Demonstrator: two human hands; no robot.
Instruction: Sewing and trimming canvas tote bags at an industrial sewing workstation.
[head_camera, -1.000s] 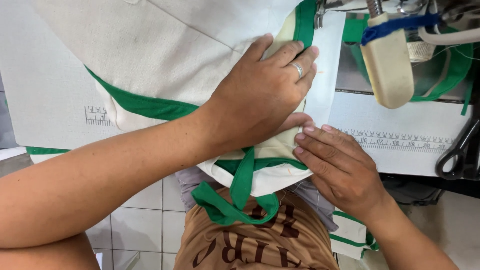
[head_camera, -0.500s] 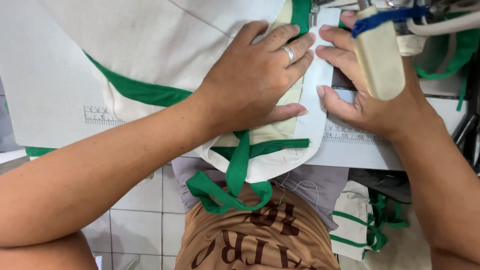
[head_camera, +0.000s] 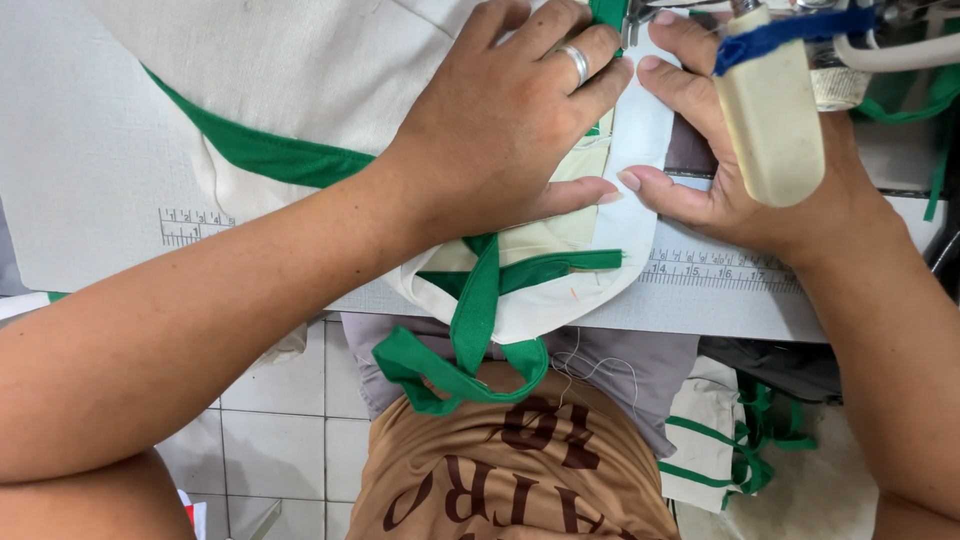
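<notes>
Landmark: table (head_camera: 90, 180), pale, with a printed ruler strip along its near edge.
Strap (head_camera: 470, 335): green loop hanging off the table's near edge, down over the lap.
Spare bags (head_camera: 740, 450): cream with green trim, heaped below the table's near right corner.
Bag (head_camera: 300, 80): cream cloth with green binding, spread flat on the table; its rounded end overlaps the near edge.
Left hand (head_camera: 510, 120): laid flat, fingers spread, palm down on the bag at mid-table; grips nothing, presses only; ring on one finger.
Right hand (head_camera: 740, 170): open and flat, just right of the left hand; fingertips (head_camera: 655, 65) press the bag's white edge, thumb beside the left thumb.
Lever (head_camera: 770, 110): cream, blue-banded, over the right hand at the table's far right.
</notes>
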